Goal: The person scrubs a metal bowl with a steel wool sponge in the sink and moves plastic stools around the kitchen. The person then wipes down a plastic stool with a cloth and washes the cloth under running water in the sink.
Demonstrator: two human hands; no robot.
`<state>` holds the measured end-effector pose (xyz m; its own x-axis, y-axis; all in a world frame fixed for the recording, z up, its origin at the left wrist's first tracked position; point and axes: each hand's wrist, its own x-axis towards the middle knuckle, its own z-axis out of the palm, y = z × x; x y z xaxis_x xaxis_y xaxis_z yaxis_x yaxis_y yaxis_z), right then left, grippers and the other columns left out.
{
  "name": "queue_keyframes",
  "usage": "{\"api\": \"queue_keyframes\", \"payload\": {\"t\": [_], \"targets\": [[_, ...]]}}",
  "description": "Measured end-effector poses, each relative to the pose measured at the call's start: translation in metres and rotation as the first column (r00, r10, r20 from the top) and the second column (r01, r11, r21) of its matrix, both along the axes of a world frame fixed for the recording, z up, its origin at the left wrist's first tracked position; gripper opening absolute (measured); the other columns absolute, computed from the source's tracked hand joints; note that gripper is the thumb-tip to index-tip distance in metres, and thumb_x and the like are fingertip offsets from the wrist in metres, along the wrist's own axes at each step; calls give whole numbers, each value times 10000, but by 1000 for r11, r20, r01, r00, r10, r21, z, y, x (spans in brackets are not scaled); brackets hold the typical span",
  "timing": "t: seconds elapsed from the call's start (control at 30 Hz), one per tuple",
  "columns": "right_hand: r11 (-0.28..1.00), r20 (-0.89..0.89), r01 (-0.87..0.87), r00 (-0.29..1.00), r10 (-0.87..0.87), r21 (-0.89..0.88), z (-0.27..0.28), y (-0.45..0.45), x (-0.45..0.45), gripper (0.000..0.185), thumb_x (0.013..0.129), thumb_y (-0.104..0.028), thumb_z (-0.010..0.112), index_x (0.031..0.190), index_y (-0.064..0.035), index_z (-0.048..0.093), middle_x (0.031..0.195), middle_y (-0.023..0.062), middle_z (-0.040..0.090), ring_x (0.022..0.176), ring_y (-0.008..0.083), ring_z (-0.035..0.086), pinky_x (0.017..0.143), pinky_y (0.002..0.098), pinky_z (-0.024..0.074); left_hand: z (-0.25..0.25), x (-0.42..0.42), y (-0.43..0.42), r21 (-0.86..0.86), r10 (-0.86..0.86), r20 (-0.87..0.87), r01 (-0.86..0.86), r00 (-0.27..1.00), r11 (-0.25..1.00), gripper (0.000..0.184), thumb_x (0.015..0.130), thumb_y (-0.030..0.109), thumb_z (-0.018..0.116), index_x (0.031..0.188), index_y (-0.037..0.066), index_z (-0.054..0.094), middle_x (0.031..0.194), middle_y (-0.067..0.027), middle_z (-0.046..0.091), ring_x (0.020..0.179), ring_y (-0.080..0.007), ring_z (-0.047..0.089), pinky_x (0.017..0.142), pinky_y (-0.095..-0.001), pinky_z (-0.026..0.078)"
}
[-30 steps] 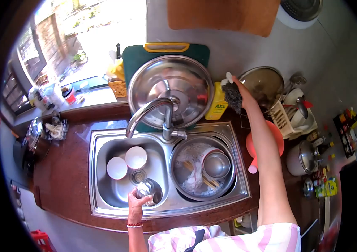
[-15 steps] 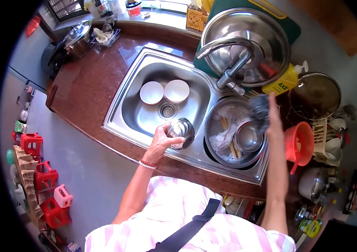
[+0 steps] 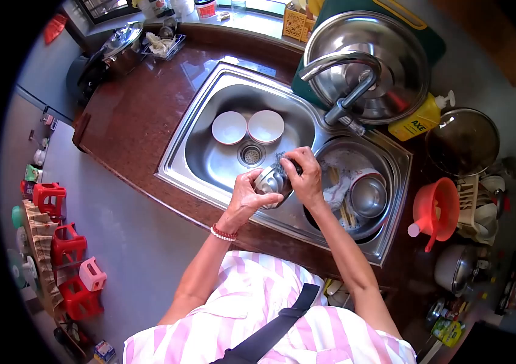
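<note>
My left hand (image 3: 247,197) is closed around a small shiny metal bowl (image 3: 269,181), held over the front rim of the sink. On the bowl's right side, my right hand (image 3: 306,175) presses a dark mesh scrubber (image 3: 280,160), mostly hidden under its fingers. Two white bowls (image 3: 229,128) stand side by side in the left sink basin (image 3: 206,155), behind the drain. In the right one sits a round metal tub (image 3: 385,162) of sudsy water. Inside it are another metal bowl (image 3: 369,196), a whitish cloth (image 3: 334,196) and wooden chopsticks (image 3: 348,215).
The faucet (image 3: 355,97) arches behind the sink, before a large metal lid (image 3: 403,67). A yellow AXE bottle (image 3: 417,121), a glass lid (image 3: 463,142) and a red dipper (image 3: 437,209) are at right. Red stools (image 3: 67,242) stand low at left.
My right hand has come left from above the tub, bringing the scrubber against the metal bowl. My left hand still holds that bowl. The whole view has shifted slightly.
</note>
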<state>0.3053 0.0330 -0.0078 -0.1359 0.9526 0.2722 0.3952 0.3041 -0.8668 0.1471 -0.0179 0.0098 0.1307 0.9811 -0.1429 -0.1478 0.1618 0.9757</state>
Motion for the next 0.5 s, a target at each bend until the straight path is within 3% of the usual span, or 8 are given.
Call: {"api": "queue_keyframes", "payload": {"t": [0.1,0.27,0.4,0.5], "targets": [[974,176,-111,981,76,197,30,-26,-13,148,713,-146,692,834,-72,648,917,115,525,852,288,515,730,382,434,3,-12,1,-59,36,41,-33,999,998,328,606,78,762,885,-12,616,762,17,585,695,-45,528,633,-197,469],[1000,57,7,998,-7,2,4,-2,-19,132,715,-131,691,822,-64,653,870,97,535,808,279,529,718,394,430,7,-22,4,-52,-41,1,41,999,998,297,613,47,707,889,-18,618,761,12,592,686,-43,522,619,-204,468],[977,245,-87,969,38,194,37,-27,-39,126,722,-132,680,823,-62,655,862,95,543,822,271,530,715,390,428,5,-42,14,-80,-75,-41,72,996,994,300,597,60,753,855,-13,618,751,9,596,674,-47,533,608,-205,466],[992,282,-46,959,12,114,22,-5,-44,139,716,-143,689,831,-71,658,877,84,542,833,269,530,719,383,427,0,-49,17,-128,-97,-10,95,995,987,313,590,62,767,858,-9,621,754,7,603,670,-49,543,611,-204,467]]}}
